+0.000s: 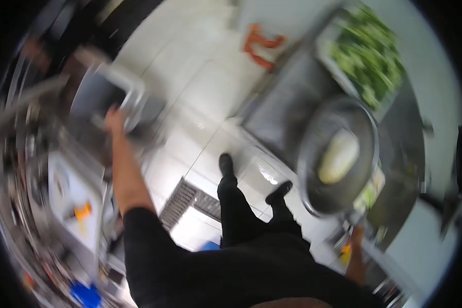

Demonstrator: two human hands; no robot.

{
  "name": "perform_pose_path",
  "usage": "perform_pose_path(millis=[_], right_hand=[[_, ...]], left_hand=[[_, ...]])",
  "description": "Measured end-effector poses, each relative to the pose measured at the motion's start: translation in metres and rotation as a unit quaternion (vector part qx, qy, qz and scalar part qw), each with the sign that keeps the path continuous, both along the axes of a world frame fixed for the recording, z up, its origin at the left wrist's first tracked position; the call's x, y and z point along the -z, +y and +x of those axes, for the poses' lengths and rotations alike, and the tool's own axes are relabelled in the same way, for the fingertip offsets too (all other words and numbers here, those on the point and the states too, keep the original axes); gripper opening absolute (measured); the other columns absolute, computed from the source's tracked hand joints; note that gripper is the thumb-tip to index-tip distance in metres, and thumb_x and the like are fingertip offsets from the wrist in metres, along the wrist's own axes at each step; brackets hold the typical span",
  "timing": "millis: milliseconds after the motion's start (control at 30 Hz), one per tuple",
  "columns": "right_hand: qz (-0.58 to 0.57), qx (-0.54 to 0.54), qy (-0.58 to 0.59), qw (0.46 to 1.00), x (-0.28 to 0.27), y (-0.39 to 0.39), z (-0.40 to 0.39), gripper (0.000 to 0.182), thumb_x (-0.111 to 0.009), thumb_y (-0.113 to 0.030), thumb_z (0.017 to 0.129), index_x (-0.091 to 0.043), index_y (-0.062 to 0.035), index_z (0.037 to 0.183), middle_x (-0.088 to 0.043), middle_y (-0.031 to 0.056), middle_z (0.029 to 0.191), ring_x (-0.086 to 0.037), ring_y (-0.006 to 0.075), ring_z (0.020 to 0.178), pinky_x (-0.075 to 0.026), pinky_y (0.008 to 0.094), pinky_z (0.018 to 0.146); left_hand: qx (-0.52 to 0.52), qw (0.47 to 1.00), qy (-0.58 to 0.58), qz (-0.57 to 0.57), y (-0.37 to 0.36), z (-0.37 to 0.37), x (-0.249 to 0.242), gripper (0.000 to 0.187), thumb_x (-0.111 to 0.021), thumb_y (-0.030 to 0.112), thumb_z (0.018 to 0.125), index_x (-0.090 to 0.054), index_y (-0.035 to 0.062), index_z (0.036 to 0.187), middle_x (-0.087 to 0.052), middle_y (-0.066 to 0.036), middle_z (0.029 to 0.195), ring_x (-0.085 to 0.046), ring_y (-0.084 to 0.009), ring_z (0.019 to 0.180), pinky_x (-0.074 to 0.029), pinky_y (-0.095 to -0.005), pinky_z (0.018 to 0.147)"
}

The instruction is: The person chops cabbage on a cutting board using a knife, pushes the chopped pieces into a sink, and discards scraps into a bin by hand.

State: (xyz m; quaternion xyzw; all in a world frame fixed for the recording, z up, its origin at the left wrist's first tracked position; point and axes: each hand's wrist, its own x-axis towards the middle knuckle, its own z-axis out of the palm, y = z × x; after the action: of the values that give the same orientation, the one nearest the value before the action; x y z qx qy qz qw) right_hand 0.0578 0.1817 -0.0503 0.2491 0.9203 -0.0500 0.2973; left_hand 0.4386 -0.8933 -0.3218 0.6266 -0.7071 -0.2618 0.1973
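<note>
My left arm reaches forward, and my left hand (114, 120) is closed at the near edge of a grey container (100, 92) with a pale rim. Motion blurs the fingers there. On the other side, my right hand (357, 237) is at the near rim of a large round metal bowl (313, 190), apparently gripping it, its fingers partly hidden. Inside the bowl lies one whole napa cabbage (340, 156), pale with a yellowish end. The bowl is beside a steel table, partly over its edge.
Chopped green vegetables (369, 56) fill a tray on the steel table (287, 108). A white cutting board (77, 200) with an orange item (82, 211) lies at left. Another person's hand (90, 55) is near the grey container. A floor drain grate (179, 203) is by my feet.
</note>
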Motion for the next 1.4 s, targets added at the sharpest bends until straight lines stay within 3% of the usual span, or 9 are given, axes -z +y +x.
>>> perform_pose_path(millis=[67, 167, 200, 267, 300, 367, 567, 800, 1400], right_hand=[[0.021, -0.012, -0.018, 1.000, -0.006, -0.017, 0.001, 0.038, -0.049, -0.030, 0.109, -0.058, -0.0027, 0.133, -0.065, 0.0263, 0.120, -0.062, 0.0405, 0.113, -0.051, 0.0549, 0.097], [0.055, -0.012, 0.054, 0.997, -0.002, -0.001, 0.014, 0.049, -0.059, -0.042, 0.103, -0.052, -0.0050, 0.134, -0.065, 0.0298, 0.126, -0.064, 0.0461, 0.114, -0.054, 0.0533, 0.094], [0.062, -0.189, 0.158, 0.967, 0.048, 0.067, 0.021, 0.051, -0.055, -0.051, 0.105, -0.051, -0.0042, 0.125, -0.071, 0.0263, 0.099, -0.071, 0.0443, 0.084, -0.059, 0.0541, 0.073], [-0.025, -0.055, 0.131, 0.990, 0.019, 0.024, 0.018, 0.045, -0.056, -0.046, 0.106, -0.048, -0.0019, 0.111, -0.067, 0.0221, 0.075, -0.066, 0.0355, 0.051, -0.053, 0.0477, 0.045], [-0.041, 0.022, 0.095, 0.994, -0.027, -0.026, 0.013, 0.042, -0.058, -0.040, 0.105, -0.053, 0.0013, 0.108, -0.070, 0.0317, 0.090, -0.068, 0.0525, 0.087, -0.054, 0.0592, 0.078], [-0.058, -0.009, 0.124, 0.991, -0.011, -0.002, 0.017, 0.041, -0.058, -0.039, 0.105, -0.053, 0.0016, 0.108, -0.070, 0.0319, 0.091, -0.068, 0.0526, 0.088, -0.053, 0.0596, 0.078], [-0.128, -0.051, 0.191, 0.972, 0.010, 0.038, 0.017, 0.039, -0.058, -0.037, 0.105, -0.054, 0.0020, 0.110, -0.071, 0.0316, 0.092, -0.068, 0.0525, 0.091, -0.053, 0.0592, 0.080], [-0.201, -0.010, 0.185, 0.962, -0.021, 0.054, 0.021, 0.034, -0.062, -0.034, 0.102, -0.055, -0.0024, 0.111, -0.073, 0.0280, 0.090, -0.070, 0.0487, 0.087, -0.055, 0.0583, 0.077], [-0.230, -0.053, 0.164, 0.958, -0.089, 0.089, 0.011, 0.031, -0.059, -0.031, 0.104, -0.053, -0.0012, 0.112, -0.073, 0.0234, 0.086, -0.073, 0.0435, 0.081, -0.057, 0.0548, 0.072]], left_hand=[[-0.015, 0.987, 0.138, 0.085, 0.017, 0.020, 0.018, 0.028, -0.066, 0.022, 0.097, -0.074, 0.0017, 0.115, -0.077, -0.015, 0.107, -0.071, -0.0262, 0.093, -0.057, -0.0407, 0.089], [-0.014, 0.993, 0.001, -0.120, 0.119, -0.021, -0.066, 0.037, -0.066, 0.030, 0.099, -0.070, -0.0067, 0.104, -0.073, -0.022, 0.094, -0.068, -0.0330, 0.084, -0.054, -0.0461, 0.081], [-0.022, 0.986, 0.040, -0.162, 0.148, -0.034, -0.082, 0.038, -0.065, 0.032, 0.099, -0.070, -0.0056, 0.101, -0.072, -0.023, 0.094, -0.067, -0.0343, 0.083, -0.053, -0.0452, 0.083], [-0.032, 0.976, 0.113, -0.186, 0.245, -0.088, -0.165, 0.028, -0.066, 0.023, 0.100, -0.068, -0.0043, 0.104, -0.070, -0.020, 0.099, -0.065, -0.0311, 0.088, -0.053, -0.0416, 0.084], [-0.026, 0.961, 0.195, -0.195, 0.293, -0.116, -0.202, 0.025, -0.067, 0.021, 0.100, -0.068, -0.0038, 0.106, -0.070, -0.019, 0.102, -0.065, -0.0299, 0.090, -0.053, -0.0405, 0.084], [0.012, 0.941, 0.293, -0.170, 0.388, -0.179, -0.272, 0.020, -0.067, 0.012, 0.103, -0.060, -0.0028, 0.113, -0.065, -0.016, 0.108, -0.062, -0.0228, 0.095, -0.053, -0.0371, 0.085], [0.595, 0.759, 0.242, -0.108, 0.676, -0.362, -0.395, 0.041, -0.081, 0.017, 0.088, -0.062, -0.0008, 0.120, -0.064, -0.020, 0.122, -0.061, -0.0381, 0.116, -0.046, -0.0470, 0.103], [0.816, 0.522, -0.117, -0.218, 0.862, -0.511, -0.273, 0.099, -0.085, 0.042, 0.080, -0.035, 0.0119, 0.160, -0.055, -0.017, 0.149, -0.055, -0.0399, 0.133, -0.043, -0.0494, 0.114], [0.813, 0.531, -0.042, -0.233, 0.931, -0.540, -0.288, 0.094, -0.089, 0.044, 0.076, -0.042, 0.0090, 0.150, -0.049, -0.016, 0.148, -0.048, -0.0365, 0.138, -0.040, -0.0516, 0.115]])
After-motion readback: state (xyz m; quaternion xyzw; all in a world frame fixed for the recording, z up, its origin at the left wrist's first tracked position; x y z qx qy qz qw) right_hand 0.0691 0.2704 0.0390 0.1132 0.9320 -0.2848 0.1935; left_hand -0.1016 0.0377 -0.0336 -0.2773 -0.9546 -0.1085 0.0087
